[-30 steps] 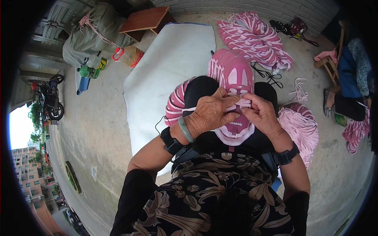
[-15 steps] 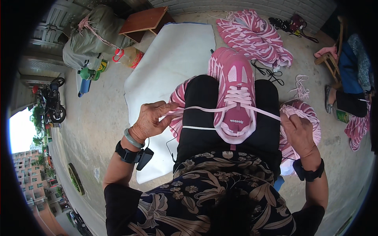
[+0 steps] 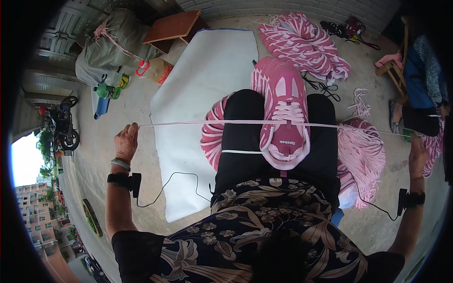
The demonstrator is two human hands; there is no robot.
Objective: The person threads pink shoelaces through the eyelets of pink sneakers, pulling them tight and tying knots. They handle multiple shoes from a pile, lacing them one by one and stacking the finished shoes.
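A pink sneaker upper (image 3: 280, 85) lies across my lap, toe pointing away, with laces crossed over its front. One pink shoelace (image 3: 231, 122) stretches nearly straight from side to side over the sneaker's tongue. At the far left my left hand (image 3: 126, 142) is closed, pinching one end of that lace. Out to the right my right hand (image 3: 417, 153) is closed on the other end. Beside my right thigh sits a bundle of loose pink laces (image 3: 363, 155). A stack of pink striped shoe pieces (image 3: 213, 134) shows beside my left thigh.
A white sheet (image 3: 188, 80) covers the floor ahead and left. Beyond the sneaker lies a pile of pink shoe uppers (image 3: 302, 45). A large bottle (image 3: 158, 70), a wooden stool (image 3: 174, 27) and a stuffed sack (image 3: 115, 40) stand far left. Another person (image 3: 417, 120) sits at the right.
Both hands have moved far outward, left and right, drawing the lace long and taut across the sneaker. Earlier they were close beside my thighs.
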